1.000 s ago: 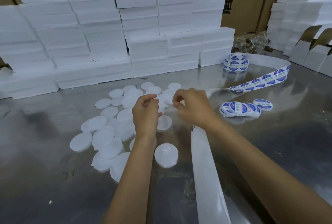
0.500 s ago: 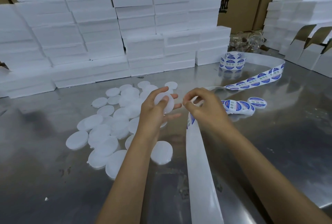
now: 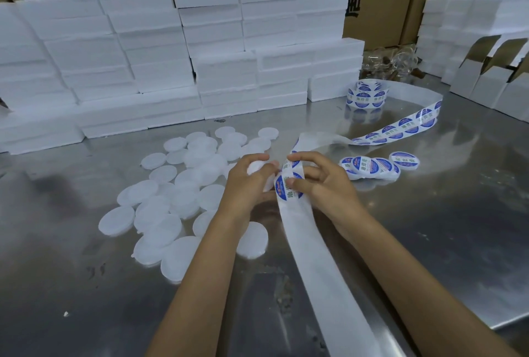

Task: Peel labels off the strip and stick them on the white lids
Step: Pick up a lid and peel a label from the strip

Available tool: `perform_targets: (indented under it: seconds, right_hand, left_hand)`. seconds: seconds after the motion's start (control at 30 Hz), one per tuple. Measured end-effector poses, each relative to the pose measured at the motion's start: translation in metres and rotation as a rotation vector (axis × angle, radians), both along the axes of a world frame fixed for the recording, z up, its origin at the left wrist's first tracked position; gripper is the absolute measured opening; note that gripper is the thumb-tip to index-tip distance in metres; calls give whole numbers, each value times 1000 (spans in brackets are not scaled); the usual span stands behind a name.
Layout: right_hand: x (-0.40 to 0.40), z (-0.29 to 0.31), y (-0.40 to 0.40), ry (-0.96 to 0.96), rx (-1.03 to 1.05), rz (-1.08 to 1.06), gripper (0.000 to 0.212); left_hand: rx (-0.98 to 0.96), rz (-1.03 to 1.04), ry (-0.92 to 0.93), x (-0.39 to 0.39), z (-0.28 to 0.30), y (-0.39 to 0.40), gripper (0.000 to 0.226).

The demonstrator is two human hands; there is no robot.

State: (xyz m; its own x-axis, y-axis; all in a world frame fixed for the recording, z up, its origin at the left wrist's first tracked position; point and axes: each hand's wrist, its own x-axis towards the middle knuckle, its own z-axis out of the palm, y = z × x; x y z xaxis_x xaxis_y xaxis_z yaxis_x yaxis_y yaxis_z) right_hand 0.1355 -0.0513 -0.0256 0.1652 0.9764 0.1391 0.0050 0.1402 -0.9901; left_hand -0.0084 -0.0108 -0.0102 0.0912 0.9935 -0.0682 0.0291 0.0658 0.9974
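A person's left hand (image 3: 248,182) grips a white lid (image 3: 255,168) with curled fingers, holding it tilted just left of the strip (image 3: 315,253), while the right hand (image 3: 317,182) pinches the strip between thumb and curled fingers at the spot where a blue-and-white label (image 3: 288,188) sits. The label lies directly between the two hands, touching the right thumb and just beside the held lid, so the right hand is the nearer one for peeling and the lid waits on the label's left. The strip's long axis runs from the near right edge of the tabletop (image 3: 446,213) up to the hands, then bends away to the right toward a roll of labels (image 3: 366,94) at the back. Whether the label's edge is already lifted from the backing cannot be told. Loose unlabelled lids (image 3: 160,207) lie crowded to the left and behind the left hand, some overlapping; a short row of labelled lids (image 3: 372,167) leans together near the right hand, on its far side. Open room for setting down a finished lid appears to be on the bare metal right of the hands; the front edge is close to the forearms. Stacked white foam blocks (image 3: 160,50) wall off the rear.
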Motion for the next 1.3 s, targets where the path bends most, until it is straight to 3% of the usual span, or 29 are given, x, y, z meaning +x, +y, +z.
perform_targets:
  seconds: [0.17,0.37,0.53,0.73,0.83,1.03,1.17,1.3]
  right_hand:
    - [-14,-1,-3,-86,146,-59,27]
    - [-21,-8,-6,-467,237,-160,15]
    - [-21,-8,-8,-664,306,-243,14]
    - [-23,-3,-11,-850,433,-321,11]
    - [-26,-2,-13,-877,427,-275,11]
    - [-32,2,-21,-656,427,-106,13]
    - [-28,9,-20,-295,388,-139,7]
    - [-19,14,-14,-35,291,-209,23]
  left_hand:
    - [-75,-9,-86,-6,3,-2,27]
    - [-121,-4,-52,-7,5,-5,31]
    - [-154,37,-155,-13,7,-3,31]
    - [-169,23,-130,-12,6,-3,47]
    - [-139,45,-10,-11,6,-1,47]
    - [-108,28,100,-17,-1,2,45]
    - [-22,-48,302,-22,-2,7,37]
    - [50,-22,254,-22,4,2,19]
